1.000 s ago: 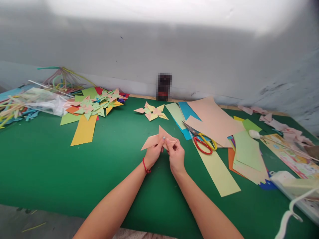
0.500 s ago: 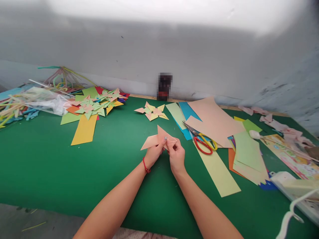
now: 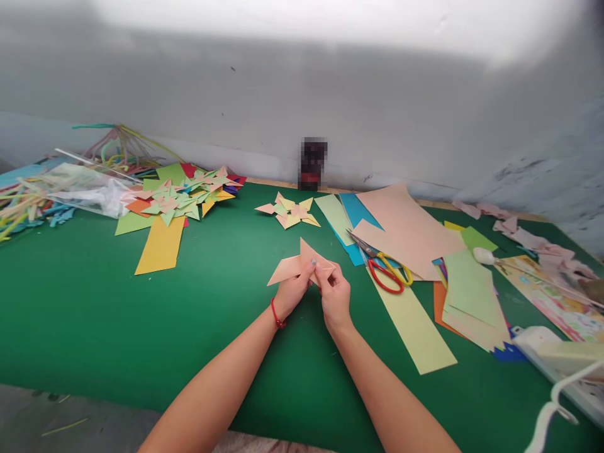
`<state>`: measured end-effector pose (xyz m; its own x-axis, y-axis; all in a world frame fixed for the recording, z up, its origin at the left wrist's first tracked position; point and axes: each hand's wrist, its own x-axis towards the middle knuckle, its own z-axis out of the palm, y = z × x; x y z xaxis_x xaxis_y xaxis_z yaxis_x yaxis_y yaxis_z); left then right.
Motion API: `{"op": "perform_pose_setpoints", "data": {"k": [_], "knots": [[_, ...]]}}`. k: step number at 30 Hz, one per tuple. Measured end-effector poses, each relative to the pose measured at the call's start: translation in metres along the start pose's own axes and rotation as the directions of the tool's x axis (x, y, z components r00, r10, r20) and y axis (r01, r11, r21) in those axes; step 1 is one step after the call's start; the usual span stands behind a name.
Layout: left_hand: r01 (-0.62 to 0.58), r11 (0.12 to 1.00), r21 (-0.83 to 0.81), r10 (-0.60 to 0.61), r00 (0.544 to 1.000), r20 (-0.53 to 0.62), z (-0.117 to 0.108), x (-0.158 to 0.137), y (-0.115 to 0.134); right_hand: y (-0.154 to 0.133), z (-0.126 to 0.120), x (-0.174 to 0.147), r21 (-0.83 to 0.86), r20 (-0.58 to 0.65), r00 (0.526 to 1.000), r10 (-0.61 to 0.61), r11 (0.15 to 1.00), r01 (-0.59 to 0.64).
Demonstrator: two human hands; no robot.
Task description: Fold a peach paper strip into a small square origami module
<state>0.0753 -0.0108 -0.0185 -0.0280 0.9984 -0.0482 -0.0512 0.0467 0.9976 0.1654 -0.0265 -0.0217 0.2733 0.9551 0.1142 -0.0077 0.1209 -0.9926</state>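
Remotely, I see the left hand (image 3: 292,289) and right hand (image 3: 336,299) pinching folded pink paper (image 3: 306,253) mid-surface (image 3: 212,321), seemingly unfinished, with one assembled paper star (image 3: 291,219) beyond and other stars (image 3: 172,204) piled far left.

Left of the scissors (image 3: 372,251), behind the folded paper (image 3: 284,270), lies a paper star (image 3: 293,214) (an indistinct object (image 3: 312,167) beyond).

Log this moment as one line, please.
left hand: pinching folded pink paper | right hand: pinching same paper | beyond hands: pink-and-yellow paper star | right: scissors on paper sheets
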Motion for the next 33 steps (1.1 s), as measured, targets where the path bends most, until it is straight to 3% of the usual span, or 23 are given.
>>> {"op": "perform_pose_setpoints", "data": {"k": [3, 10, 17, 23, 33], "knots": [[-0.003, 0.999, 0.041, 0.003, 1.0, 0.007, -0.0001, 0.0002, -0.0025, 0.0002, 0.0002, 0.0005, 0.005, -0.019, 1.0, 0.01, 1.0, -0.01], [-0.11, 0.989, 0.103, 0.092, 0.982, 0.168, 0.0021, -0.0002, 0.0007, 0.0016, -0.0053, 0.0071, 0.062, -0.075, 0.996, 0.052, 0.997, -0.047], [-0.051, 0.999, 0.008, 0.049, 0.988, 0.144, 0.0013, 0.001, -0.002, -0.0002, -0.0049, 0.0078, 0.073, -0.061, 0.997, 0.051, 0.996, -0.047], [0.022, 1.0, 0.014, -0.025, 0.972, 0.235, 0.0019, -0.0015, -0.0019, -0.0013, -0.0051, 0.007, 0.147, -0.043, 0.998, 0.047, 0.988, -0.04], [-0.044, 0.996, -0.074, 0.057, 0.98, 0.192, 0.0001, -0.0035, -0.0013, -0.0005, -0.0041, 0.0048, 0.188, 0.003, 0.997, 0.08, 0.979, -0.079]]}}
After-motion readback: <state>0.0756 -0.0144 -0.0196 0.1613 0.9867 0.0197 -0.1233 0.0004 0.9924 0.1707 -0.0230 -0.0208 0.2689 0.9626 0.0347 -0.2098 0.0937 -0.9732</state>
